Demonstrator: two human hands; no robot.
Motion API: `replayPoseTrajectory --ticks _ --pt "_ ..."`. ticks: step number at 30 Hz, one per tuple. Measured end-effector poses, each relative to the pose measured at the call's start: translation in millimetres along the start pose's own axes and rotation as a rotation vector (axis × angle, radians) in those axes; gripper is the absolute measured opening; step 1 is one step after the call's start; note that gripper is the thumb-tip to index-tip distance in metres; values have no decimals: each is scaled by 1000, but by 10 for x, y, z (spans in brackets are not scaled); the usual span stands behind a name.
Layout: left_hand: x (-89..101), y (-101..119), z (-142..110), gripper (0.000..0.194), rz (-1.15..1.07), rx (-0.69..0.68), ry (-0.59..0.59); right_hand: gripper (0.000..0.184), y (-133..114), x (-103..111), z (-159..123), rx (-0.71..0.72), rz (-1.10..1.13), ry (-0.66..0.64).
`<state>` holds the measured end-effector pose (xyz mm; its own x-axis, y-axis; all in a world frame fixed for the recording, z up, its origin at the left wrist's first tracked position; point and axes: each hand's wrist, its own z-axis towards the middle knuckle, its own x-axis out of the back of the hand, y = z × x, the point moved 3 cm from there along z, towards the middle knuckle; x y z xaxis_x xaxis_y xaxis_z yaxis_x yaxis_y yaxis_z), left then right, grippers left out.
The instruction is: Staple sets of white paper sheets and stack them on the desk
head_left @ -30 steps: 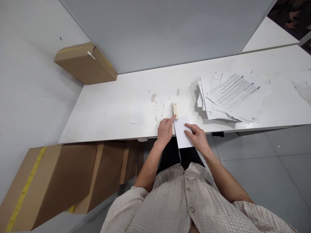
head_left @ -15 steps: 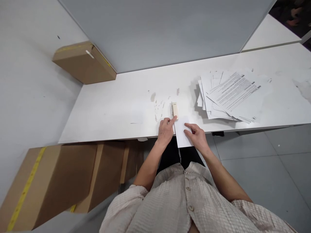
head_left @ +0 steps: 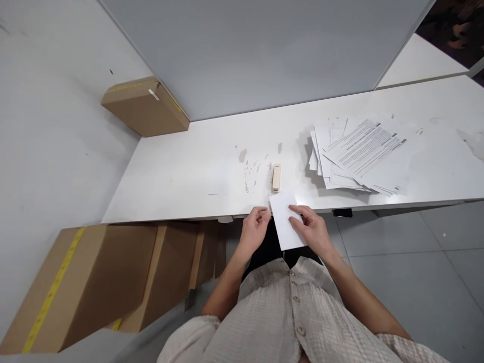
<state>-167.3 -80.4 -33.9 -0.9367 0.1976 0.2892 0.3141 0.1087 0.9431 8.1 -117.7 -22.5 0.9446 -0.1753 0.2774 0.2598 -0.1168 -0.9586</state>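
Note:
My right hand (head_left: pixel 313 228) grips a folded white sheet of paper (head_left: pixel 285 229) by its right side, fingers over the top face. The sheet hangs partly past the table's front edge, above my lap. At its left edge is my left hand (head_left: pixel 256 231), fingers curled in and thumb close to the index finger. Nothing shows in that hand, and I cannot tell whether its fingertips touch the sheet. A small cream-coloured stapler (head_left: pixel 276 178) lies on the white table (head_left: pixel 189 166), just beyond the sheet's far edge.
To the right lies a loose stack of printed papers (head_left: pixel 359 156). A cardboard box (head_left: pixel 147 108) sits at the table's back left corner. More cardboard boxes (head_left: pixel 113 282) stand below, at the left. A grey panel (head_left: pixel 264 55) rises along the back.
My left hand has come off the stapler and drawn back toward me, its index finger curling in. The paper has moved back from the stapler, still in my right hand.

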Motion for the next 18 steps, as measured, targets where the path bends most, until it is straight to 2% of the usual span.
replayPoseTrajectory --ticks 2,3,4,6,8,10,12,15,18 --pt "-4 -19 -118 38 -213 123 -128 28 -69 -119 -48 65 42 -37" --pt "19 -20 -135 39 -306 157 -156 29 -104 -188 -58 91 65 -67" --pt "69 -19 -117 39 -374 175 -150 30 -134 -253 -59 108 94 -100" --pt "269 -24 26 37 -403 167 -50 34 -180 -346 -48 127 166 -156" --pt "599 -33 278 34 -273 125 122 36 -197 -363 -31 145 213 -180" --pt "998 -38 579 29 -45 100 307 34 -180 -304 -24 170 194 -160" --pt "1361 -25 877 26 206 81 424 31 -132 -194 -33 174 140 -116" --pt "1671 -8 1228 31 531 112 394 28 -58 38 -61 135 73 -38" --pt "1712 6 1346 45 840 83 357 27 -63 383 -39 124 -55 78"
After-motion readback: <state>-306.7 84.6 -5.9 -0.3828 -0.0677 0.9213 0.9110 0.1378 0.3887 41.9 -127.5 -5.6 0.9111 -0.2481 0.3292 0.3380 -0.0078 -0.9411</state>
